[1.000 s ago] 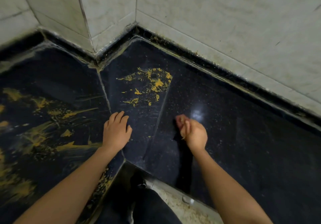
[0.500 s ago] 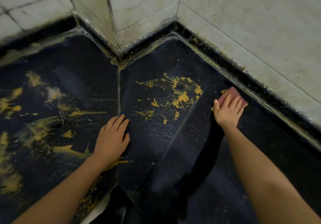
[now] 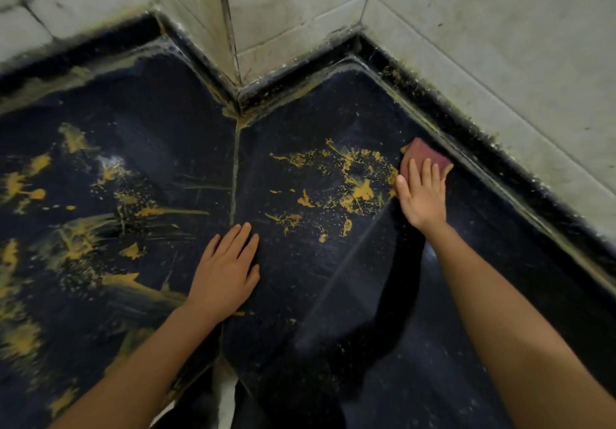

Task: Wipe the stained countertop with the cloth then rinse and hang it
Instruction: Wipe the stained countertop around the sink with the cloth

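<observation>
Presses a flat maroon rectangular cloth [image 3: 425, 153] onto the dark speckled stone desk [image 3: 333, 278] with the right hand [image 3: 421, 192], fingers straight and close together on top, just beside the right edge of a yellow splattered stain [image 3: 353, 182], near the pale tiled wall [image 3: 500, 45]. Rests the left hand [image 3: 225, 272] palm down by the desk's seam, fingers straight, holding nothing. Shows yellow smears [image 3: 76, 238] across the left part.

One head-worn camera looks steeply down, close over the dark worktop [image 3: 333, 278], facing its tiled wall corner [image 3: 233, 28].
</observation>
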A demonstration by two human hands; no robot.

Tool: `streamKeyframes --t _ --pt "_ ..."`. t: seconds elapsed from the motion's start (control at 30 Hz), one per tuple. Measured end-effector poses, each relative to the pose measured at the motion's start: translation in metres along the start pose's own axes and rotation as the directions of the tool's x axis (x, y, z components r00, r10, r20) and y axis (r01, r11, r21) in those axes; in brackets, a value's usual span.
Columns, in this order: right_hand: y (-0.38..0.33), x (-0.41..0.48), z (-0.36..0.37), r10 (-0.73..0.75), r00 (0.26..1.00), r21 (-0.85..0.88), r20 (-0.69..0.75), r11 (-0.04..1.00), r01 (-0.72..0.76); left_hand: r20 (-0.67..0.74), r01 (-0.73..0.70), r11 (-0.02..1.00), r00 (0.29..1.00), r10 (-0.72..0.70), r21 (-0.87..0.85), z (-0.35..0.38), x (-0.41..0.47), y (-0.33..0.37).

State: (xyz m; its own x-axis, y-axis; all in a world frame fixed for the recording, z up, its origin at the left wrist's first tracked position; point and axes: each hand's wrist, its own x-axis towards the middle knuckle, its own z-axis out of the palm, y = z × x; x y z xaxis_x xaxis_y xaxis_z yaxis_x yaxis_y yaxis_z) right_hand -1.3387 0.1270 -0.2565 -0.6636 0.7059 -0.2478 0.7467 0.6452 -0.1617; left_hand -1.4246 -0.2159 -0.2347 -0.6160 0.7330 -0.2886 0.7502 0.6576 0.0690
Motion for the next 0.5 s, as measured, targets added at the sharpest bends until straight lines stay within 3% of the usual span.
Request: streamKeyframes --t 0.3,0.5 --pt "-0.007 0.054 -0.013 0.197 0.978 0.074 -0.063 0.979 -0.192 0.061 0.03 0.997 0.998 -0.026 -0.073 -0.008 0.003 0.003" --pt "-0.001 0.068 -0.016 0.114 0.992 0.023 -0.048 0.993 -0.113 0.134 0.054 0.998 0.99 -0.05 -0.025 -0.009 0.003 0.007"
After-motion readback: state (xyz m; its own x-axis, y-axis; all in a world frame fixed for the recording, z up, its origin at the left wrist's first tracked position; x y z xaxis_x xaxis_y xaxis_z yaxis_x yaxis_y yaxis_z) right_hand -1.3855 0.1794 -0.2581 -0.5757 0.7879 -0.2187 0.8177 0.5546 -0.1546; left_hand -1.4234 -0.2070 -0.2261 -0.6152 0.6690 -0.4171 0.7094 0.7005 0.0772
